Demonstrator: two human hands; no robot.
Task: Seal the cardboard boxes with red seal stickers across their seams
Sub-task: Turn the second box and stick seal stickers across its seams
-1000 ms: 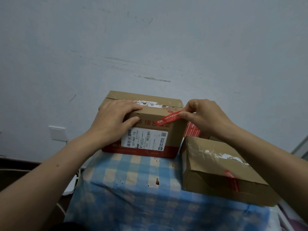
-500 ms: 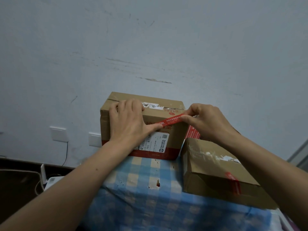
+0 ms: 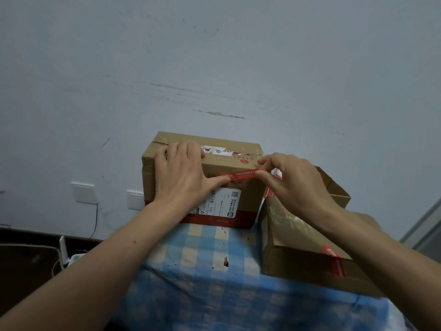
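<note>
Head view: a table under a blue checked cloth (image 3: 202,283) carries a tall cardboard box (image 3: 250,194) at its far edge, close to the wall (image 3: 214,68). A flat box (image 3: 298,254) lies along the right edge, just beside the tall one, with a red strip (image 3: 334,261) already folded over its near corner. The near-left part of the cloth is bare.

The red seal sticker (image 3: 243,174) runs level across the tall box's front face, just under the top front edge and above the white label (image 3: 219,201). The left hand (image 3: 183,173) lies spread on the box, its fingers straight and reaching over the top edge, its thumb pressing the sticker's left end. The right hand (image 3: 296,180) pinches the sticker's right end between thumb and forefinger, near the box's right front corner.
</note>
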